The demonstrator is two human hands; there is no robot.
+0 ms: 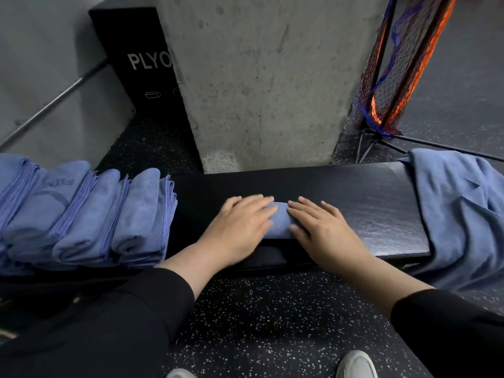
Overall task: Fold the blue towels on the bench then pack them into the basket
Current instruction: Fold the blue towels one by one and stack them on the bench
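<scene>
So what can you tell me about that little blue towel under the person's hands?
The folded towel is blue, soft-looking cloth like microfibre, folded into a small compact bundle. It lies flat on the black padded bench, near the front edge, between a row of folded towels and a loose heap. The left hand and right hand press on it with straight fingers, covering most of it.

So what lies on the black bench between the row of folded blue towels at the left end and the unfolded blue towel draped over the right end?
In the head view, both hands, left hand and right hand, press flat on one small folded blue towel; the rest of the black bench is bare.
</scene>
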